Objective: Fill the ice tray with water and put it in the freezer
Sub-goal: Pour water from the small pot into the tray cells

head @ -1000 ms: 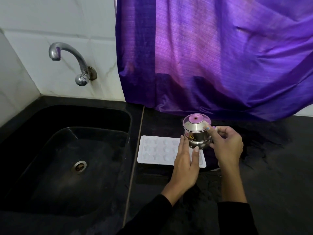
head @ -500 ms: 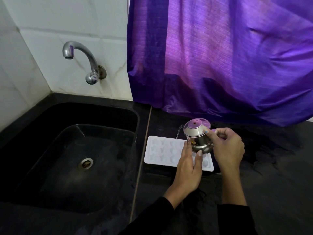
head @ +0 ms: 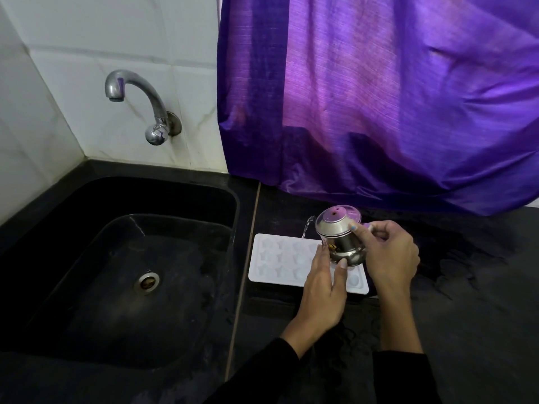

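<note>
A white ice tray [head: 287, 262] lies flat on the black bench [head: 466, 301], just to the right of the black sink [head: 122, 287]. The tray has little shaped holes in it.

The right hand [head: 389, 256] holds a small shiny steel pot [head: 341, 240] over the right part of the tray. Its grip is curled around the purple handle, and one finger lies along the pot's side. The pot is tipped to the left. A thin stream of water [head: 306, 228] runs out of its spout and falls onto the back edge of the tray.

The left hand [head: 322, 290] reaches over the front of the tray. Its fingers are nearly straight, and the fingertips [head: 343, 263] touch the bottom of the pot.

A silver tap [head: 140, 103] sticks out of the white tiled wall [head: 87, 39] above the sink. A purple curtain [head: 393, 97] hangs behind the bench. Both arms wear black sleeves [head: 402, 377].
</note>
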Motion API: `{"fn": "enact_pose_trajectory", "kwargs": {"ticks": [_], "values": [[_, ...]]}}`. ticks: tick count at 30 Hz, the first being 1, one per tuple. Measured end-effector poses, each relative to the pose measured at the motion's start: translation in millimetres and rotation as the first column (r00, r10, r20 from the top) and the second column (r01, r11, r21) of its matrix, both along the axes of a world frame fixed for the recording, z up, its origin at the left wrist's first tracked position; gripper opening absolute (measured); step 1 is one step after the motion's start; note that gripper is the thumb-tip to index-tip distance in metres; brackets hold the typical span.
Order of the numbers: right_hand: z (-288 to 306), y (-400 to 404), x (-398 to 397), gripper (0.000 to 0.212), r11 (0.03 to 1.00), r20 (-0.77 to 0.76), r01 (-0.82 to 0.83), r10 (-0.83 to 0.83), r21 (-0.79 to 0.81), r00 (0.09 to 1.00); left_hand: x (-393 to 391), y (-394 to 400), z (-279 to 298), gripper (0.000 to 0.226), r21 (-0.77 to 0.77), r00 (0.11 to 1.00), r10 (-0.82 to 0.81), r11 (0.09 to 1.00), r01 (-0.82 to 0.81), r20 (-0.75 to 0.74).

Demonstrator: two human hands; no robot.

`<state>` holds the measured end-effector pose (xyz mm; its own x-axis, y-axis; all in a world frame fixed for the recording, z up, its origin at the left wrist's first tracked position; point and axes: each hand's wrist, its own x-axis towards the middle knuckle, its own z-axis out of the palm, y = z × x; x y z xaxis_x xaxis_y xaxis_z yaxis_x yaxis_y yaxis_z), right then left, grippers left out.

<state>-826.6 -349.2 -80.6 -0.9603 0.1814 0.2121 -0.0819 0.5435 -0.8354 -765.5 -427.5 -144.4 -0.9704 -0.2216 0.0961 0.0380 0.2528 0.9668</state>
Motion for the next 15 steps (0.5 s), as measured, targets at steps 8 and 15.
{"fn": "enact_pose_trajectory", "kwargs": {"ticks": [8,15], "values": [[-1.0,1.1,1.1,0.028,0.999,0.002,-0.018,0.018,-0.042,1.0,-0.5,-2.3,-3.0,0.051,-0.019,1.0,0.027,0.999,-0.027,-0.01],[-8.4,3.3,-3.6,0.027,0.981,0.026,-0.019,0.024,-0.195,0.999,0.6,-4.7,-4.4,0.055,0.008,0.996,0.081,0.997,-0.08,-0.04]]}}
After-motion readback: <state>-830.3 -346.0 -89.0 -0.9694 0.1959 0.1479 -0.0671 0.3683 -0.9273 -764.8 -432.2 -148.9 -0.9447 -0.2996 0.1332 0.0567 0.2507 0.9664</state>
